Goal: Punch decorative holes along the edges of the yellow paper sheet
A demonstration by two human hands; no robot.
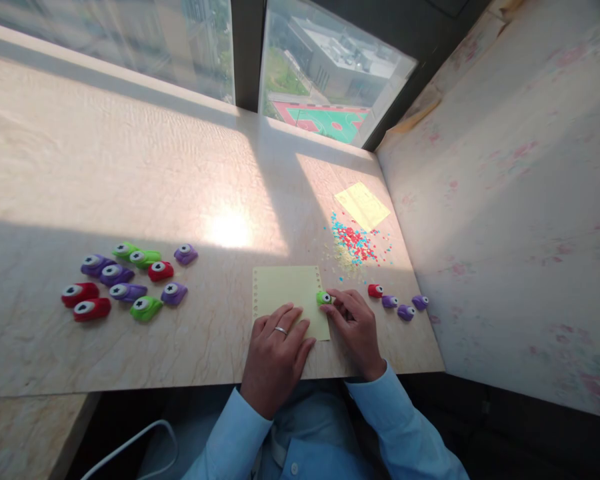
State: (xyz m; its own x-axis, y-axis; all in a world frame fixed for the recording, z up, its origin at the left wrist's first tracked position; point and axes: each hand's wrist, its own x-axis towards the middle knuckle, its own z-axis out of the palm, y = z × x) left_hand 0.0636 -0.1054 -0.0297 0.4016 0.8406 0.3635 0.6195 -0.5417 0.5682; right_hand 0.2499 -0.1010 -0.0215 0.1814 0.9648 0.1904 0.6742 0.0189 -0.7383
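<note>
A pale yellow sheet of paper (286, 285) lies on the stone-patterned counter in front of me, with small punched holes along its left edge and upper right edge. My left hand (279, 353) rests flat on the lower part of the sheet, fingers stretched out, a ring on one finger. At the sheet's right edge, my right hand (354, 323) pinches a small green craft punch (324, 298) with a star on its white top. The paper edge inside the punch is hidden.
Several red, purple and green craft punches (123, 291) stand at the left. A few smaller ones (390, 302) sit at the right, near the wall (505, 200). Beyond them lie red, blue and yellow paper bits (354, 243) and another yellow sheet (363, 205). Windows line the back.
</note>
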